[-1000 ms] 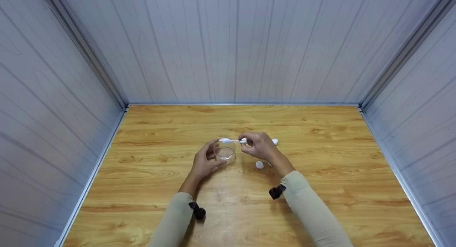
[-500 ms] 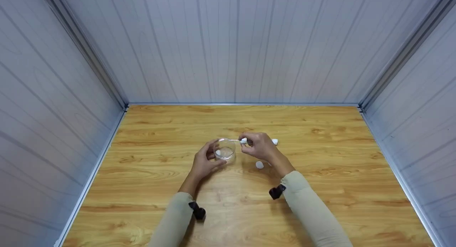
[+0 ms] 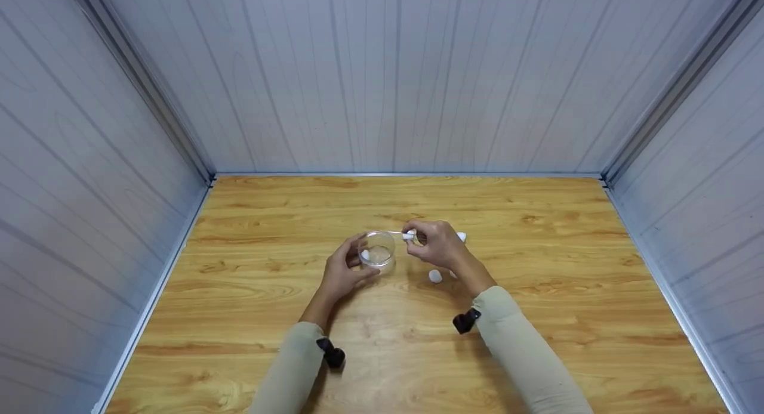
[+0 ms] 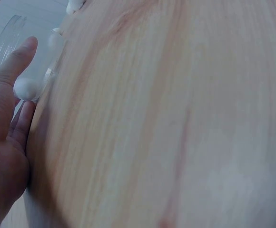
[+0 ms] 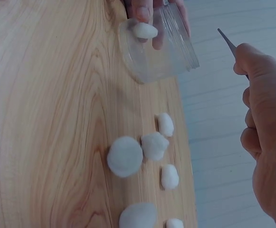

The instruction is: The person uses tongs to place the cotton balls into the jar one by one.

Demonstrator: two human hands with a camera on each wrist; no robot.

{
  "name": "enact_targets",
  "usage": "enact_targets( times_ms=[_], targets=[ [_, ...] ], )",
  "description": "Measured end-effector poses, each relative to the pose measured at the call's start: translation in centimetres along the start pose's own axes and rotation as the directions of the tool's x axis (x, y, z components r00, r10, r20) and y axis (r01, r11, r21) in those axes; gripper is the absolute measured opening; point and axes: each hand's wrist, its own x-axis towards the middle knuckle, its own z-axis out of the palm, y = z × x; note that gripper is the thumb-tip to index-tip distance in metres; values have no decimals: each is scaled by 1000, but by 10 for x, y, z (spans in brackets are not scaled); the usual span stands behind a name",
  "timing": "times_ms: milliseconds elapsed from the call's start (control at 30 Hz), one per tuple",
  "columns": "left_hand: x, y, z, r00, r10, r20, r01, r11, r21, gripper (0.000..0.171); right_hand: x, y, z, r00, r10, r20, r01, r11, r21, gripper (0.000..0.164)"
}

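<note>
Left hand (image 3: 343,275) curled round the jar (image 5: 164,59); right hand (image 3: 440,244) pinching tweezers (image 5: 227,41), whose bare tips stand above the jar's mouth. Likely faults: tips carried too low may strike the rim and tilt the jar, the more so under a slack left hold; a ball caught only by its edge may slip free; loose cotton balls (image 5: 124,156) on the surface (image 3: 268,223) may roll if brushed. The jar is clear, upright, ridged near its mouth; one matt white cotton ball (image 4: 25,89) lies inside, near the left hand's fingers.
</note>
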Motion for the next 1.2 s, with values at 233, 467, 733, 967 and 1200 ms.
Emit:
enact_targets(
  times_ms=[233,467,733,967,1200],
  targets=[
    [1,-1,1,1000,-6,-8,6,1000,9,86,-2,5,-2,1000,1,-17,-1,1000,3,16],
    [1,-3,2,1000,-7,-5,8,1000,14,87,-7,8,-7,1000,12,-20,-12,1000,-7,20],
    [1,-1,1,1000,2,-12,-2,1000,18,86,-12,14,-14,999,38,-27,-38,999,-5,24],
    [1,-2,1,1000,3,-11,-3,1000,10,86,-16,20,-17,998,48,-37,-48,999,-15,24],
    [2,-3,1,1000,3,-10,-3,1000,7,86,-21,24,-21,998,60,-37,-61,998,-35,21]
  ],
)
